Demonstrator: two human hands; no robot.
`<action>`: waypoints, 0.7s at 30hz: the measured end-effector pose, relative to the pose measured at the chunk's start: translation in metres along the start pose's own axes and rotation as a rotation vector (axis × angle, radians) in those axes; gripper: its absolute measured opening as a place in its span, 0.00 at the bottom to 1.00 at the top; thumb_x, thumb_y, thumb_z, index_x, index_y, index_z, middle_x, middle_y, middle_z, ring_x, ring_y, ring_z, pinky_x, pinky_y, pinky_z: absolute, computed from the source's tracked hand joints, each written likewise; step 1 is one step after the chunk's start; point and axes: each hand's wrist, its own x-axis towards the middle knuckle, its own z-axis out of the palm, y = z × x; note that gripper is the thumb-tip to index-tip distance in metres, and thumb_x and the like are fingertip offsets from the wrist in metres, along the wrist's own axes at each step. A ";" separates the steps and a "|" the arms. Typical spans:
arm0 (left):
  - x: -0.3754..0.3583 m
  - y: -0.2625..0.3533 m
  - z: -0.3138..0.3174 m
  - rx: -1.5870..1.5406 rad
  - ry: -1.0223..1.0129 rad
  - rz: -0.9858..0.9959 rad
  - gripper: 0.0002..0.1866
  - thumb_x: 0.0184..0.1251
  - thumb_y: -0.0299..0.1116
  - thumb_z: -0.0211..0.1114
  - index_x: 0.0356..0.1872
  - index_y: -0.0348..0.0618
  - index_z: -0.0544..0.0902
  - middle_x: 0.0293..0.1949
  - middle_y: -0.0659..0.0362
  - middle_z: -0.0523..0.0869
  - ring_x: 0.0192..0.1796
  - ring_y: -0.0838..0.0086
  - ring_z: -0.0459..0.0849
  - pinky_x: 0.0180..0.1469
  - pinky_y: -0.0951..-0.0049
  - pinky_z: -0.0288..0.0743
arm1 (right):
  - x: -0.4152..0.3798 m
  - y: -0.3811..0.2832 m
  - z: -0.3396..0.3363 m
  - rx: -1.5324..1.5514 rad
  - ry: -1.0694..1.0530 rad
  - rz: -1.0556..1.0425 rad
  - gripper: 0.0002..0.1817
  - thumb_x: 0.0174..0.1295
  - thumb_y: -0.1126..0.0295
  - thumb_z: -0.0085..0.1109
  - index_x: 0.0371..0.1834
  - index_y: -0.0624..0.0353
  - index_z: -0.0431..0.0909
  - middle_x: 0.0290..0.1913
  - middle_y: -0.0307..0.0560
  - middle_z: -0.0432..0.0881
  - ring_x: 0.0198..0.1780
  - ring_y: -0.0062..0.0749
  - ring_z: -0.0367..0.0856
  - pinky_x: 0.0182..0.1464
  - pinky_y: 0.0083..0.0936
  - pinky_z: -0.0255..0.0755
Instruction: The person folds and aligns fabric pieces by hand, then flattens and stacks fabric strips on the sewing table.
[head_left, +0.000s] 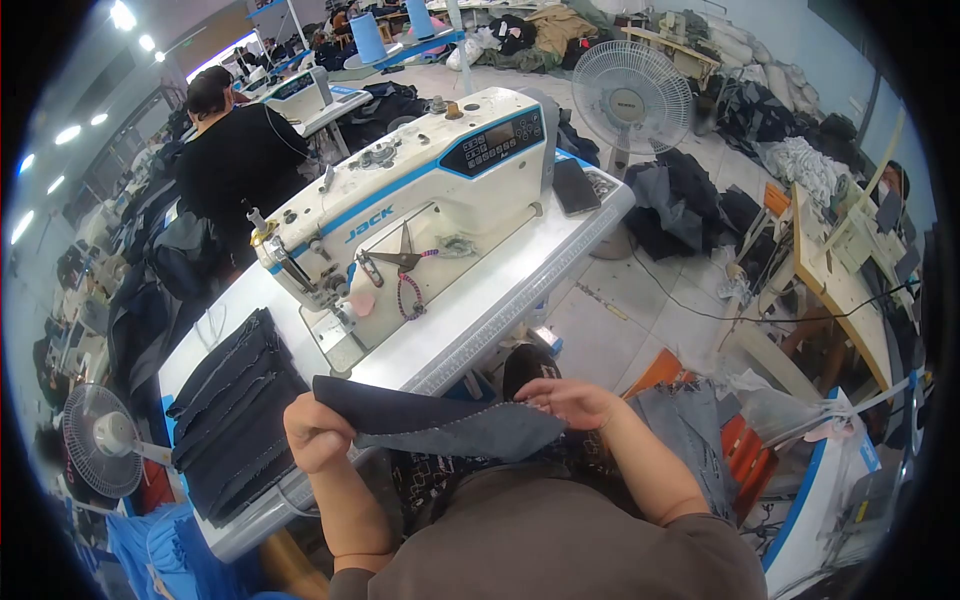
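Observation:
A dark blue denim piece (460, 433) with a paler grey underside and a frayed seam edge is stretched in front of my body. My left hand (318, 434) is closed in a fist around its left end. At the right end, my right hand (572, 402) holds the edge between thumb and fingers, partly hidden by the cloth. Just beyond is a white JACK sewing machine (400, 170) on a white table (480, 335). Thread snips (404, 255) with a beaded loop lie on the machine bed. To the left of my left hand lies a stack of dark denim pieces (235, 410).
A phone (575, 187) lies at the table's right end. One fan (630, 100) stands behind the machine, another fan (105, 440) at left. A person in black (240, 165) sits ahead. An orange slatted seat (745, 465) with grey denim is at my right.

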 end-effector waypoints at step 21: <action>-0.035 -0.026 0.005 0.050 0.382 -0.688 0.35 0.57 0.24 0.60 0.68 0.29 0.61 0.52 0.51 0.79 0.52 0.70 0.79 0.59 0.75 0.68 | -0.030 -0.066 0.053 -0.628 0.566 -0.924 0.20 0.63 0.81 0.52 0.59 0.60 0.70 0.49 0.41 0.76 0.52 0.22 0.73 0.55 0.19 0.67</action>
